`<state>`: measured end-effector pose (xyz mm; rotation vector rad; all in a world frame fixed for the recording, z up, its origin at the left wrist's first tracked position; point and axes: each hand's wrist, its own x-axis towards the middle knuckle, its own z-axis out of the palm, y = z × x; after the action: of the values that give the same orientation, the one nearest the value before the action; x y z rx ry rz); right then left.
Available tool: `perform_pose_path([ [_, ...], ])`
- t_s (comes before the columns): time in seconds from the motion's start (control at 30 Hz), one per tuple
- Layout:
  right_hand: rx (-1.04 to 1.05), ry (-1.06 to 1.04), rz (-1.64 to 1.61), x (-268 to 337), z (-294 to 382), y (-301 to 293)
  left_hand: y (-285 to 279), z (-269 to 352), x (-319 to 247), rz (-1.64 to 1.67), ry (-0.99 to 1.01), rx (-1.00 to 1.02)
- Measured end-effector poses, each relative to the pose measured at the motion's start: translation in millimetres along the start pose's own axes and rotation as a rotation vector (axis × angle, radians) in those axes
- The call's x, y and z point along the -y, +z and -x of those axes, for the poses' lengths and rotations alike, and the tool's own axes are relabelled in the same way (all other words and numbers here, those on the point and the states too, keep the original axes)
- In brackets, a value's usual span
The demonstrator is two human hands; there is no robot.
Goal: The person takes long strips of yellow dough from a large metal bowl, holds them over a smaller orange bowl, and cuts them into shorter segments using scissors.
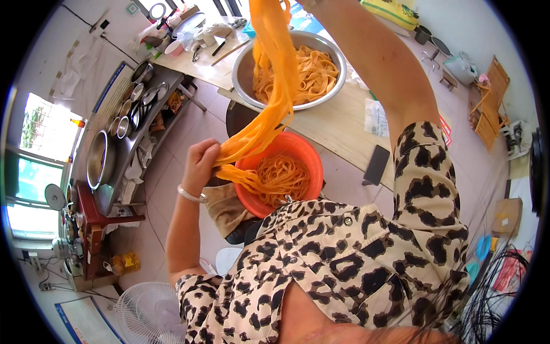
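My left hand [199, 162], with a pale bangle at the wrist, is closed around a thick bundle of long orange noodle-like strands [275, 86]. The stretched bundle rises from that fist past the top edge of the view. My right forearm [365, 56] reaches up there too, but the right hand is out of view. From my left fist, the lower strands run down into an orange-red plastic basin [316, 172] at my lap, where thinner strands [285, 176] lie coiled. Behind the bundle, a metal bowl [341, 81] on the table holds wide, flat orange strips [316, 71].
A dark phone [377, 164] lies at the table's near edge [335, 139], close to a clear plastic packet [376, 117]. Metal bowls and ladles [137, 96] crowd a shelf at left. A white fan [150, 316] stands at lower left.
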<state>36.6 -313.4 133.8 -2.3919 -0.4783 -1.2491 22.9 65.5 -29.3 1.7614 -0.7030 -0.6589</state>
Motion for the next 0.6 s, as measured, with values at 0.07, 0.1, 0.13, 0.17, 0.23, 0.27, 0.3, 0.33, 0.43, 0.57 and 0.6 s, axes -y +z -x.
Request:
perform_pose_path([
  [0.07, 0.004, 0.536, -0.696, 87.9, -25.6, -23.1, 0.8, -13.1, 31.8, 0.003, -0.075, 0.073],
  [0.1, 0.012, 0.614, -0.953, 113.3, -32.1, -27.7, 1.0, -22.8, 51.4, -0.087, -0.008, 0.102],
  [0.13, 0.061, 0.282, -1.033, 110.2, -32.5, -24.0, 2.9, -34.8, 71.6, -0.176, 0.063, 0.138],
  [0.17, 0.106, 0.335, -1.171, 120.9, -30.6, -16.4, 3.9, -42.3, 85.0, -0.267, 0.128, 0.174],
  [0.23, 0.192, 0.459, -1.435, 154.2, -26.7, -5.7, 10.8, -52.1, 71.1, -0.097, 0.317, 0.087],
  [0.27, 0.280, 0.484, -1.370, 159.1, -11.8, 4.8, 14.2, -54.5, 56.2, 0.262, 0.295, 0.070],
  [0.3, 0.430, 0.465, -1.387, 168.0, -0.2, 47.3, -4.0, -34.5, 56.0, 0.600, 0.251, -0.057],
  [0.33, 0.523, 0.484, -1.321, 184.5, 15.2, 52.2, -11.4, -25.5, 57.6, 0.814, 0.245, 0.052],
  [0.43, 0.504, 0.756, -1.604, 187.6, 77.3, 72.4, 9.6, -17.7, 34.5, 1.535, 0.129, 0.611],
  [0.57, 0.328, 0.916, -1.707, 165.9, 119.1, 91.9, 12.4, -14.6, 67.6, 1.248, 0.125, 0.669],
  [0.6, 0.293, 0.936, -1.694, 160.1, 124.2, 93.6, 13.2, -12.2, 74.7, 1.229, 0.113, 0.646],
])
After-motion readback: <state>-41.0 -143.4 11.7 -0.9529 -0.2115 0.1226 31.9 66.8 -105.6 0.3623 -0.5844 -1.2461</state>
